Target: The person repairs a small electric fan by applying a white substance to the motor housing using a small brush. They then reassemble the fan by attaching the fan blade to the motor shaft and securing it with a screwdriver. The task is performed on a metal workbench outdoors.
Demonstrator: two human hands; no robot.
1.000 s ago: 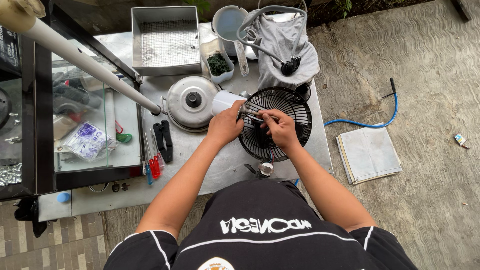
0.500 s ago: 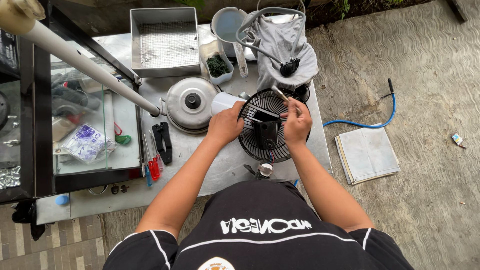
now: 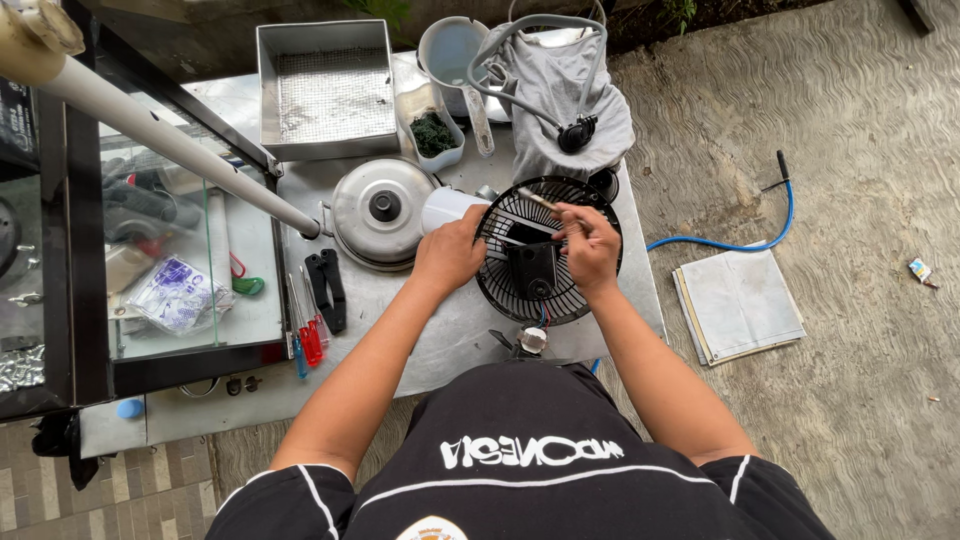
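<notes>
**Working a thin tool into the back of a fan grille**

Pinching a slim, pale-handled tool [image 3: 540,201] between thumb and fingers, my right hand [image 3: 590,240] hovers over the upper right of the fan grille [image 3: 545,250], the tool's tip slanting in across the wires. My left hand [image 3: 450,252] is curled over the grille's left rim, fingers pressed together and bearing down to steady it. The grille lies flat on the counter [image 3: 450,330], near its front edge, just before my chest.

As I judge it, the job is midway: the grille is off its stand and lying face down, the boxy black motor housing [image 3: 533,268] remains fixed at its centre, and red and blue wires [image 3: 541,318] trail loose from its lower edge, so nothing looks reconnected yet.

The grille is black wire, round, with thin spokes fanning out. Beside it sits a domed metal lid [image 3: 383,210], dull and brushed, with a dark knob. Farther left lie black pliers [image 3: 327,288] and red-handled screwdrivers [image 3: 310,335]. Behind stand a square metal tray [image 3: 325,90] with a mesh floor and a crumpled grey cloth [image 3: 565,100].
</notes>
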